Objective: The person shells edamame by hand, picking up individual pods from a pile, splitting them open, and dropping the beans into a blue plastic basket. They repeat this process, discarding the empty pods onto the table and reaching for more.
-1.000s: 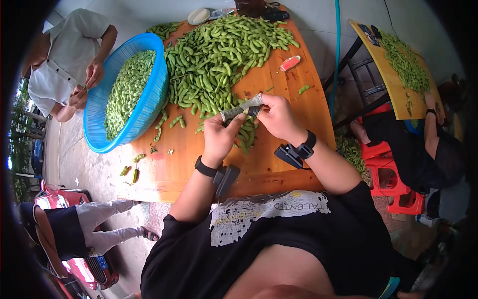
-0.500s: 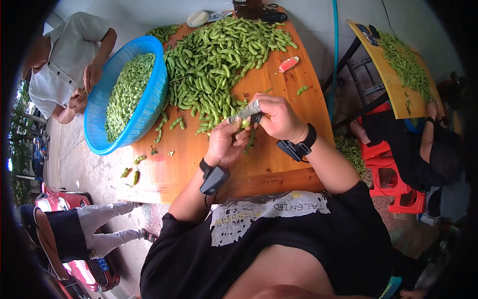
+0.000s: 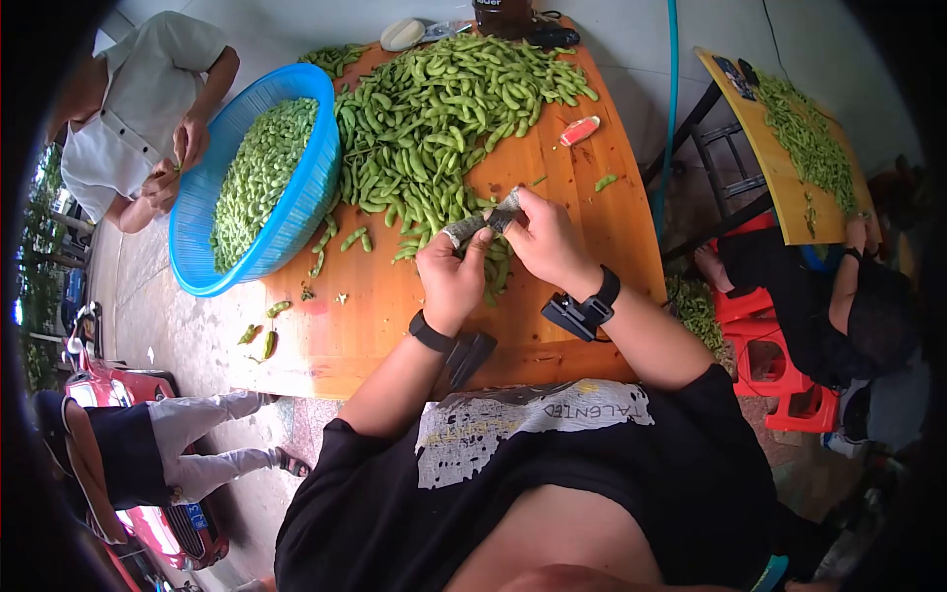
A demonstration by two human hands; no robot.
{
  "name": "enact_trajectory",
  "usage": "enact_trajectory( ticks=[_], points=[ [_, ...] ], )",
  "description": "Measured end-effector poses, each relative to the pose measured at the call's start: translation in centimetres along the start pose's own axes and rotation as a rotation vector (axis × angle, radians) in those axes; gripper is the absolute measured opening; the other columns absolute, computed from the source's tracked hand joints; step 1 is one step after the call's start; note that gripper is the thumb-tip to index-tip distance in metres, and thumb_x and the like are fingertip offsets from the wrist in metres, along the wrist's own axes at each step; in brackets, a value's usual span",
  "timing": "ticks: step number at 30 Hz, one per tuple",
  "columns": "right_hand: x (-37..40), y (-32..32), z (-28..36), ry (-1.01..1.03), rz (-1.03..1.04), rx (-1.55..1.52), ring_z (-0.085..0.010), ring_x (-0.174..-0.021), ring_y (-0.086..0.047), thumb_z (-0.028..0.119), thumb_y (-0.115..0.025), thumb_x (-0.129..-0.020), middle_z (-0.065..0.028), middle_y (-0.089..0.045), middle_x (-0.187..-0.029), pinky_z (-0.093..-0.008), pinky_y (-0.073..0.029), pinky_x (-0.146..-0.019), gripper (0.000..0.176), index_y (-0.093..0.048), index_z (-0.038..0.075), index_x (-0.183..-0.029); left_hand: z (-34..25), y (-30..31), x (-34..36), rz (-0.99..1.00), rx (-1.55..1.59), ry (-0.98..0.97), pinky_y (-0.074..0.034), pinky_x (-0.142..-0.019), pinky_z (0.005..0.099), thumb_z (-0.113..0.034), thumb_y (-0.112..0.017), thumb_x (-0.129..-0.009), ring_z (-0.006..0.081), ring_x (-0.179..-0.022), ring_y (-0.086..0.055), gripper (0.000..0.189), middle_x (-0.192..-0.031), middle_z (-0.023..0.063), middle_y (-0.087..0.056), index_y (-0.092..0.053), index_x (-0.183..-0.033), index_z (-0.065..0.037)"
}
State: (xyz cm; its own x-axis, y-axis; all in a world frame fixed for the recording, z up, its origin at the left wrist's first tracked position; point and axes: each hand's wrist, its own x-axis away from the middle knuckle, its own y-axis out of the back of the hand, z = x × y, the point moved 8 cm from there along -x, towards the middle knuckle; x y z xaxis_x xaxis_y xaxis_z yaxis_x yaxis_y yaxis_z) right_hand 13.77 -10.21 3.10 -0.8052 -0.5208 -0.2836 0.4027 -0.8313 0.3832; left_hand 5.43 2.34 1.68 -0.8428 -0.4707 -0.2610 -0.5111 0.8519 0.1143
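My left hand (image 3: 452,274) is closed, thumb against its fingers, above the near edge of a large heap of green soybean pods (image 3: 424,118). Opposite it my right hand (image 3: 545,237) pinches too, and the fingertips of both meet. Greyish wrapping covers the index fingers. Whatever lies between the fingertips is hidden by them. Some green pods (image 3: 499,276) show just below and behind the hands. To the left of the heap, a blue plastic basket (image 3: 328,128) holds many shelled green beans (image 3: 258,183).
On the wooden table (image 3: 395,345) lie loose pods (image 3: 268,345) and a red-and-white packet (image 3: 580,130). Across the basket, a person's hands (image 3: 178,168) work at something small. At right, another person sits by a second table (image 3: 779,187) with pods; red stools (image 3: 764,345) stand below.
My left hand has turned, bringing its thumb up beside the right hand. A bit of green that showed between my fingers is now out of sight. The whole view has shifted slightly.
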Motion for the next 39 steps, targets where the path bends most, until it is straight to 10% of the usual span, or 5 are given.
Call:
enact_trajectory(
  ticks=[12, 29, 31, 35, 39],
  points=[
    [-0.1, 0.8, 2.0, 0.240, -0.052, -0.025, -0.0324, -0.057, -0.055, 0.008, -0.064, -0.085, -0.0162, -0.057, -0.068, -0.0357, -0.042, -0.052, 0.016, -0.052, -0.002, -0.082, 2.7, -3.2, 1.2, 0.173, 0.969, 0.691, -0.032, -0.050, 0.0207, -0.014, -0.055, -0.098, 0.0071, -0.057, -0.041, 0.012, -0.084, 0.0009, -0.060, -0.061, -0.100, -0.005],
    [0.2, 0.5, 2.0, 0.169, -0.071, 0.110, -0.0391, -0.063, -0.059, 0.004, -0.059, -0.080, -0.0195, -0.058, -0.070, -0.0434, -0.044, -0.054, 0.008, -0.052, 0.000, -0.081, 2.8, -3.2, 1.6, 0.183, 0.745, 0.793, -0.029, -0.043, 0.0244, -0.007, -0.046, -0.088, 0.0124, -0.047, -0.039, 0.013, -0.070, 0.0088, -0.055, -0.054, -0.082, 0.001],
    [-0.2, 1.5, 2.2, 0.157, -0.125, 0.075, -0.0180, -0.052, -0.048, 0.005, -0.063, -0.087, -0.0122, -0.054, -0.061, -0.0325, -0.040, -0.051, 0.016, -0.051, -0.001, -0.077, 2.9, -2.9, 1.4, 0.163, 0.717, 0.792, -0.028, -0.043, 0.0247, -0.006, -0.045, -0.088, 0.0125, -0.047, -0.038, 0.014, -0.070, 0.0091, -0.055, -0.054, -0.082, 0.002],
    [-0.5, 3.7, 2.7, 0.135, -0.158, 0.138, -0.0122, -0.054, -0.047, 0.005, -0.064, -0.087, -0.0088, -0.054, -0.061, -0.0303, -0.039, -0.050, 0.014, -0.053, 0.000, -0.079, 3.7, -2.5, 0.8, 0.317, 0.678, 0.798, -0.028, -0.041, 0.0246, -0.005, -0.045, -0.088, 0.0113, -0.045, -0.037, 0.013, -0.068, 0.0086, -0.054, -0.055, -0.083, 0.001],
    [-0.9, 11.2, 3.1, 0.122, -0.189, 0.405, -0.0356, -0.061, -0.060, -0.002, -0.055, -0.079, -0.0163, -0.060, -0.068, -0.0404, -0.045, -0.054, 0.007, -0.058, 0.003, -0.083, 1.7, -0.7, -0.3, 0.139, 0.688, 0.751, -0.029, -0.043, 0.0235, -0.005, -0.047, -0.087, 0.0099, -0.045, -0.036, 0.013, -0.064, 0.0036, -0.049, -0.057, -0.080, -0.001]
  ],
)
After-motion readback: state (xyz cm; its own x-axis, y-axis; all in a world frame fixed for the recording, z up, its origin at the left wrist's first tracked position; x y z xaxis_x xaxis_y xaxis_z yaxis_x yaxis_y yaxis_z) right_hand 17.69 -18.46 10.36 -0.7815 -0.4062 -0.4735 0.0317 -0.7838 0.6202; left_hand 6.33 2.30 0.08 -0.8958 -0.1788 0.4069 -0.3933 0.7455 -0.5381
